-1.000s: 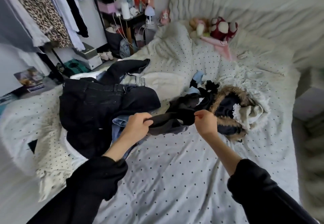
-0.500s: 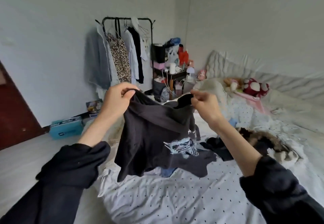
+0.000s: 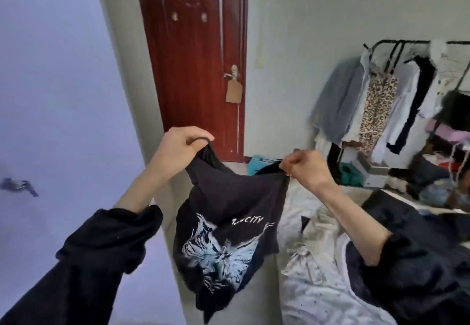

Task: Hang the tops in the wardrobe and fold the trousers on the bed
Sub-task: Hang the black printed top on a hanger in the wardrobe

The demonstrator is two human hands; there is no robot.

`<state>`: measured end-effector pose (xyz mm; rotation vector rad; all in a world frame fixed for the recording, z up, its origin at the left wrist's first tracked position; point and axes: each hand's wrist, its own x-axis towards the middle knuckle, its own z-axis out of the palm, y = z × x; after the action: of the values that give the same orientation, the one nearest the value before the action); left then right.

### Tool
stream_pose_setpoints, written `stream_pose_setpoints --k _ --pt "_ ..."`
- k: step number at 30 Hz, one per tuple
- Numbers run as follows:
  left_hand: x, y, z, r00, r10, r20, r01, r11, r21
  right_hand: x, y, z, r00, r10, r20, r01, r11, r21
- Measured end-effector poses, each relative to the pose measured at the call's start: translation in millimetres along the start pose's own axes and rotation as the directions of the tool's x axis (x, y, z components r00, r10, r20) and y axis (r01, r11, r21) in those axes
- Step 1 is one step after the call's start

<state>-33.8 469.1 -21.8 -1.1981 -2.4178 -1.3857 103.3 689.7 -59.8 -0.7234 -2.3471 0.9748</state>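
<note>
1. While both hands hold it up, a black top [image 3: 229, 225] hangs in the air between the person and a red door [image 3: 193, 52], its pale printed graphic facing the camera.
2. The left hand [image 3: 178, 150] has its fingers curled round one upper edge of the top, bunching the cloth in a closed grip.
3. The right hand [image 3: 304, 169] pinches the other upper edge between thumb and fingers, a little lower than the left, so the top sags between them.
4. The cloth hangs free of the bed [image 3: 312, 286], which lies below and to the right under a dotted cover, with dark clothes heaped on its far right side.
5. A rack [image 3: 396, 45] stands well apart to the right against the wall, already carrying several garments, among them a leopard-print one [image 3: 376, 111].
6. Judging from this, the step in hand is the hanging of a top: the piece is picked out and spread for a look, but not yet on a hanger.
7. No free hanger shows plainly; the rack is blurred, so whether one is spare cannot be told.
8. The next move probably calls for turning toward the rack, freeing one hand to fetch a hanger, and finding the neck opening, which is hard to make out in the bunched upper edge.
9. The soft cloth will likely slump once one hand lets go, so the remaining grip should sit near the collar.
</note>
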Motion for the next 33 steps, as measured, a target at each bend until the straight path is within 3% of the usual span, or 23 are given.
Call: stream_pose_setpoints --k 6,10,12,14,16,18,21,26,33 --pt "-45.6 -47.1 -78.9 0.959 -0.283 0.0 0.281 0.955 0.096 32.3 -65.7 92.3 0.931 -0.275 0.239 0.295 0.954 -0.053" --pt "-82.5 -66.0 -110.5 0.892 -0.452 -0.015 0.447 0.877 0.176 30.9 -112.6 130.5 0.824 -0.492 0.28 0.469 0.871 0.149" --pt "-102.5 -73.4 -119.6 0.849 -0.528 0.004 0.513 0.826 0.233 24.1 -131.9 146.5 0.773 -0.527 0.352 0.437 0.846 0.307" --pt "-123.6 -77.9 -127.8 0.805 -0.593 0.006 0.573 0.781 0.249 13.5 -153.9 164.1 0.704 -0.538 0.463 0.291 0.813 0.504" --pt "-142.0 -78.7 -134.0 0.763 -0.645 -0.023 0.637 0.746 0.195 0.7 -178.1 182.4 0.615 -0.56 0.555 0.144 0.772 0.619" --pt "-157.1 -77.8 -140.6 0.731 -0.676 -0.09 0.682 0.727 0.082 -13.4 -202.1 199.8 0.534 -0.605 0.591 0.101 0.74 0.665" --pt "-176.1 -75.7 -155.3 0.714 -0.664 -0.224 0.67 0.74 -0.061 -37.5 -232.2 223.5 0.406 -0.679 0.611 0.105 0.699 0.707" --pt "-204.1 -86.1 -184.5 0.728 -0.623 -0.287 0.592 0.782 -0.195 -75.0 -269.5 260.7 0.221 -0.755 0.617 0.146 0.651 0.745" --pt "-230.9 -126.1 -245.6 0.675 -0.57 -0.468 0.542 0.814 -0.21 -98.4 -321.7 315.2 0.204 -0.775 0.598 0.243 0.632 0.736"
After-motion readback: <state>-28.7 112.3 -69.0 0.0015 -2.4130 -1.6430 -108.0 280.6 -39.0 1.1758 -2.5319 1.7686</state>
